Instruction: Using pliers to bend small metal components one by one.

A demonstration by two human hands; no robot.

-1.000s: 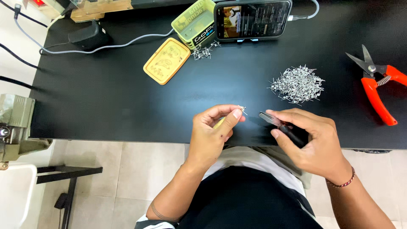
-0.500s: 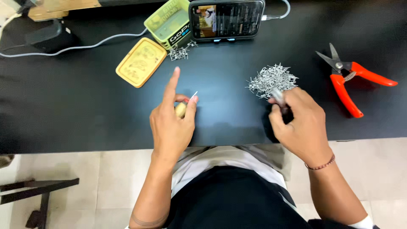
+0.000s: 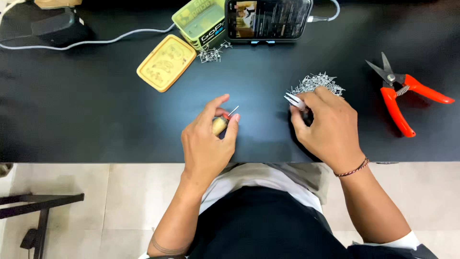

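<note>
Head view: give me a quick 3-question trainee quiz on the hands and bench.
1. True or false: the left hand holds a small tan piece with a thin pin.
2. The right hand points its tweezers at: A) orange cutters B) pile of metal pins C) yellow lid
3. What lies flat beside the open green tin?

Key: 1 true; 2 B; 3 the yellow lid.

A rectangular green tin [image 3: 200,21], printed on its side, is seen at the upper middle of the frame. Its yellow lid [image 3: 166,62], rounded at the corners, is laid flat just left below. A lit phone screen [image 3: 268,18] is propped lengthwise just right of the tin.
</note>
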